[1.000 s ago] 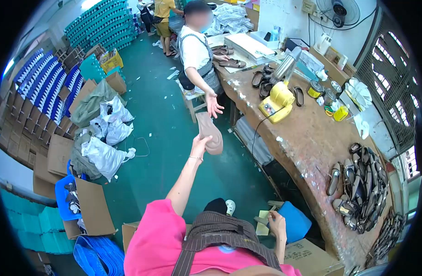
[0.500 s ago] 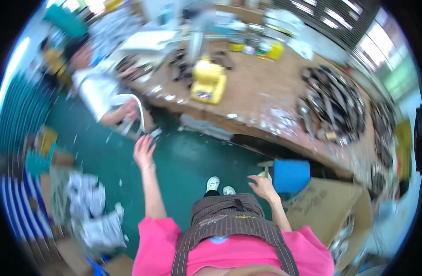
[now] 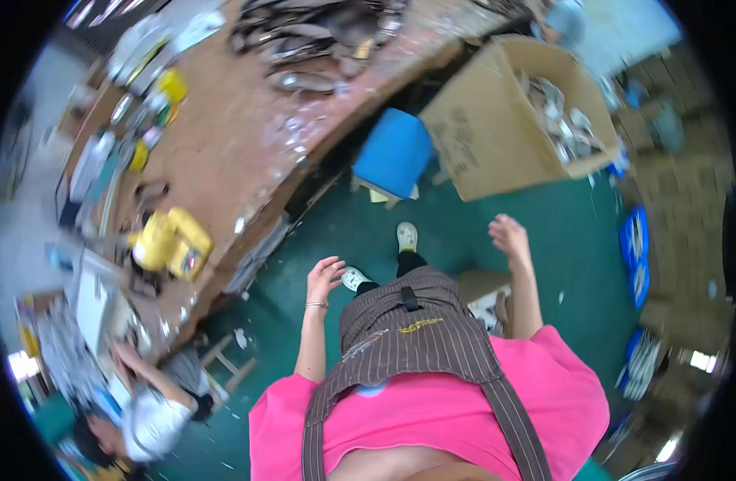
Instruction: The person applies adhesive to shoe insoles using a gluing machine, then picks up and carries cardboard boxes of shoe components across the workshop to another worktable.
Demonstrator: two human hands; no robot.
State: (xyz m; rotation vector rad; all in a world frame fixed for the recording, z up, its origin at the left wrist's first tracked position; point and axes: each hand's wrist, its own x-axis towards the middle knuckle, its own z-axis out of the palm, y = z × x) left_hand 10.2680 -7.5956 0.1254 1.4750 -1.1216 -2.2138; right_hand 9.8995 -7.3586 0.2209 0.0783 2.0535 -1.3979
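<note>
My left hand (image 3: 324, 280) hangs over the green floor, left of my apron (image 3: 416, 325), fingers apart and holding nothing. To the right, my right hand (image 3: 508, 236) is also empty, its fingers loosely spread, below a large cardboard box (image 3: 480, 120). Between the hands and farther off stands a blue-topped stool (image 3: 394, 152). Neither hand touches anything.
A long workbench (image 3: 216, 120) bears a pile of shoes (image 3: 308, 40) and a yellow machine (image 3: 171, 243). A co-worker (image 3: 155, 417) sits at its lower left, near a wooden stool (image 3: 228, 365). Stacked cartons (image 3: 685, 232) line the right side.
The view has swung right, towards the cardboard box. My left hand held a beige shoe part one second ago and is now empty. The co-worker appears farther to the lower left.
</note>
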